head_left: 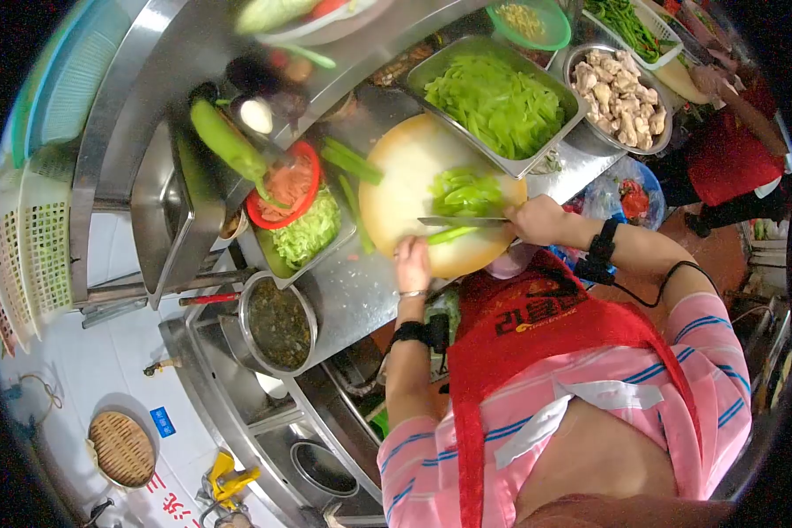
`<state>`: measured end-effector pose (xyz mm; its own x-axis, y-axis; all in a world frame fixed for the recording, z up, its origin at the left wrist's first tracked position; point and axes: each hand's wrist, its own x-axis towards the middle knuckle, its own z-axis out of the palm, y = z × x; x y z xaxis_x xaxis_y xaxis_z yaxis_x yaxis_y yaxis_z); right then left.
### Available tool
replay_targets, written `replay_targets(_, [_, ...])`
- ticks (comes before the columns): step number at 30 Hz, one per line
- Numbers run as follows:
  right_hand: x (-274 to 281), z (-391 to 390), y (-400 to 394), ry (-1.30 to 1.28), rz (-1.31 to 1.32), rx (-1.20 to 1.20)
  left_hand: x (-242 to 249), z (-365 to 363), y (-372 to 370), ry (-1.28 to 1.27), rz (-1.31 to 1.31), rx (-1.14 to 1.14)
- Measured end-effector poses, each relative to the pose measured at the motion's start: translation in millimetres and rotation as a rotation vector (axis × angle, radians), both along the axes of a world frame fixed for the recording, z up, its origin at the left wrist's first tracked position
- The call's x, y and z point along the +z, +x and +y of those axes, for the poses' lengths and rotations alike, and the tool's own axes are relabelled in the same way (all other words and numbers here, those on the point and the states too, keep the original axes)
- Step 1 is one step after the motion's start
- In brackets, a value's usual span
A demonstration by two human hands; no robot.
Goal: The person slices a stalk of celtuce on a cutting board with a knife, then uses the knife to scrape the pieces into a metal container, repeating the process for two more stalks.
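Observation:
My right hand (537,220) grips the handle of a kitchen knife (462,221), its blade lying across a round cutting board (392,189). Just beyond the blade is a small pile of cut green vegetable slices (462,191). On the near side of the knife lies a bright green vegetable strip (453,234). At its left end are the curled fingers of my left hand (412,264), which hold it against the board. Longer green stalks (352,161) rest at the board's far left edge.
A metal tray (502,165) of green slices overlaps the board's far right. Beside it stands a bowl of raw meat pieces (620,97). At left are a red basket (314,180), shredded greens (308,231) and a pot (279,324). Another person in red (735,158) works at far right.

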<state>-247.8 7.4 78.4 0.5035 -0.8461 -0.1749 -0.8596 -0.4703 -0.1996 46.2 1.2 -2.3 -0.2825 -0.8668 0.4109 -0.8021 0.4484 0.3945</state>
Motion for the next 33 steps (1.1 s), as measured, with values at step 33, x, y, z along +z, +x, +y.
replay_targets(33, [-23.8,-4.1,18.9,-0.010,-0.008,0.044,-19.4,11.4,-17.3,-0.103,0.125,0.048])
